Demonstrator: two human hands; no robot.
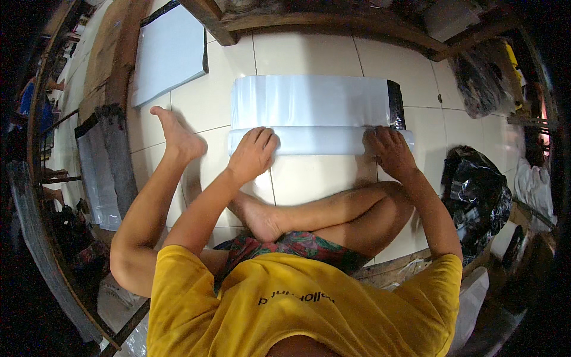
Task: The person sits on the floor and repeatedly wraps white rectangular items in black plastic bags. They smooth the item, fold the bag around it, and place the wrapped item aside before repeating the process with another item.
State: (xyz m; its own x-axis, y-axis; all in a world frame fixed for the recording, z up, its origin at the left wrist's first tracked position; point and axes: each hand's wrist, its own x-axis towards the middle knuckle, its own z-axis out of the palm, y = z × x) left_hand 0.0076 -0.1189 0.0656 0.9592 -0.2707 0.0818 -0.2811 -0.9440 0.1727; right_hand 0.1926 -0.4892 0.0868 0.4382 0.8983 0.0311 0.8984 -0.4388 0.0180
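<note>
A white plastic mailer bag lies flat on the tiled floor in front of me, with a black adhesive strip along its right end. Its near edge is rolled or folded into a white band. My left hand presses down on the left end of that band, fingers curled over it. At the band's right end my right hand grips the fold near the black strip. My bare legs are crossed just below the bag.
A stack of grey-white bags lies on the floor at upper left. A crumpled black plastic bag sits at right. Wooden furniture legs run along the top, and more packaged sheets lean at left.
</note>
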